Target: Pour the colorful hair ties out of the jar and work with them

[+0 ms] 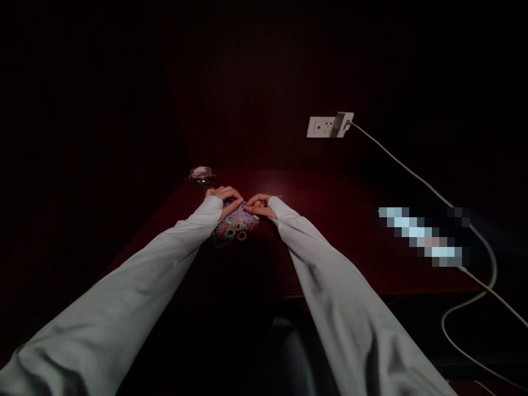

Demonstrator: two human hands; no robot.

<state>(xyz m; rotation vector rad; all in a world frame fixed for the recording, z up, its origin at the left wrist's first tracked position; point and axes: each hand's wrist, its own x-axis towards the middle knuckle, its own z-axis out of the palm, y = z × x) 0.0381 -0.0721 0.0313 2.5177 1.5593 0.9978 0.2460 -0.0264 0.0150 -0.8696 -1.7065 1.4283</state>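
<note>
Both arms, in pale grey sleeves, reach forward over a dark reddish wooden worktop in a very dim room. The left hand (pixel 224 198) and the right hand (pixel 260 204) meet near the middle of the worktop, their fingertips close together or touching. The fingers of both hands are bent and drawn narrow; whether they pinch anything between them is too small to tell.

Just below the hands, on the side nearer the person, a loose pile of small coloured rubber bands (pixel 235 225) lies on the worktop, partly under the left wrist. The bands are pink, green, yellow and purple.

Near the far left corner of the worktop stands a small clear container (pixel 201 174) with something pinkish in it, a little beyond the left hand. On the back wall, a white charger (pixel 344 121) sits in a wall socket (pixel 319 127), and its white cable (pixel 412 175) runs down to the right, past a blurred-out object (pixel 424 236) lying on the worktop's right side.
</note>
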